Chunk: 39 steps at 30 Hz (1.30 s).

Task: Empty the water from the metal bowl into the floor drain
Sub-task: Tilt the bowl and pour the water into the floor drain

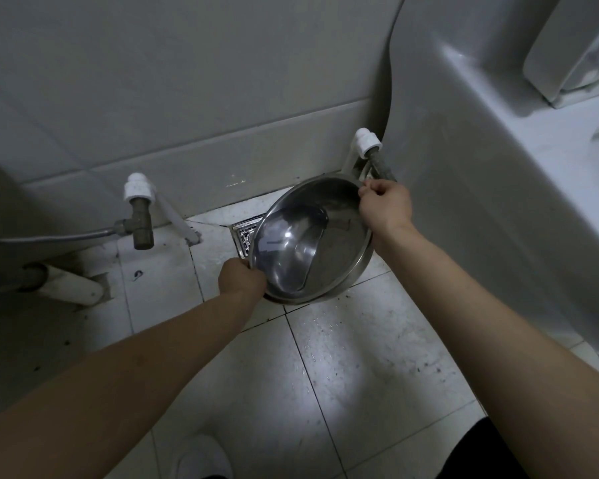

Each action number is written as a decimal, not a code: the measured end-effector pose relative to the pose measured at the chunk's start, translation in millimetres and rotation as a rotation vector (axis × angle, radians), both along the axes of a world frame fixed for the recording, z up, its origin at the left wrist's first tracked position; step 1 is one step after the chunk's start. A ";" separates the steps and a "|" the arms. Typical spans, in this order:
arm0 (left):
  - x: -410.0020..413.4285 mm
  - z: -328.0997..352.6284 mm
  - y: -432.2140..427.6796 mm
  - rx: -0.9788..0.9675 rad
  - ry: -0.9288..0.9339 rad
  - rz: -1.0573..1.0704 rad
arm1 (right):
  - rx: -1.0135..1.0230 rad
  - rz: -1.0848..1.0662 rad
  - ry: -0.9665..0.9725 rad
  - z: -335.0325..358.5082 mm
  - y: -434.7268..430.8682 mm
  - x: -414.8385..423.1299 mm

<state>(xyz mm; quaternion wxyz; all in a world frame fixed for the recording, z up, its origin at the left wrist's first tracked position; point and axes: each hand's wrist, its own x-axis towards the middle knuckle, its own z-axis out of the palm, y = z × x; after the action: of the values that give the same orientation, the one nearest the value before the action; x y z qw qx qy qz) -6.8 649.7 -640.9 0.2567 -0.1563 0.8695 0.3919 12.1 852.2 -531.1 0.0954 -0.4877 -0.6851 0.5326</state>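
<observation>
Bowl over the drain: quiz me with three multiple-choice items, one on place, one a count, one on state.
1. Where is the drain relative to the bowl?
A. Partly hidden under its left edge
B. Off to its right
C. Nearer the camera than the bowl

2. How many hands grip the bowl's rim?
A. None
B. One
C. Two

3. How is the bowl held?
A. Level
B. Upside down
C. Tilted, water pooled on its low side

Key:
1 A: the drain shows only past the bowl's left rim.
2 C: the left hand holds the near-left rim and the right hand holds the far-right rim.
3 C: the water lies against the bowl's left wall, on the drain side.
</observation>
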 end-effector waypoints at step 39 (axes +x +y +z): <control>-2.1 -8.1 -0.1 0.007 -0.022 0.013 | 0.021 -0.004 0.030 -1.6 -0.3 -3.1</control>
<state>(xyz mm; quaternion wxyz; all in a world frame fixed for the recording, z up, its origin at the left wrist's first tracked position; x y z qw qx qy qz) -8.9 649.6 -649.1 0.2641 -0.1655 0.8643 0.3949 9.1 851.9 -532.7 0.1119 -0.4801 -0.6883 0.5323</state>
